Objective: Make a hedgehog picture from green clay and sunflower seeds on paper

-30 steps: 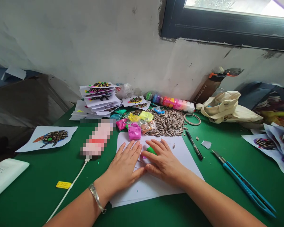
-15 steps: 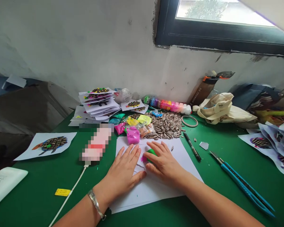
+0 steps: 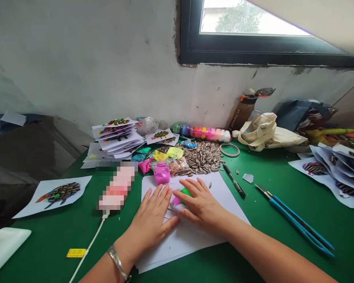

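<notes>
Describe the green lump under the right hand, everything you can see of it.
The green lump is bright, looks smooth and rounded, and resembles soft modelling clay. It lies over the white paper, with a pink patch at its lower left; whether the two are joined is unclear. The spread fingers of the right hand cover part of it, so its full outline is hidden and firm contact can't be confirmed.

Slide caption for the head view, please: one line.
Left hand flat on white paper, right hand partly covering a green shape beside a pink patch, striped seeds heaped beyond.
</notes>
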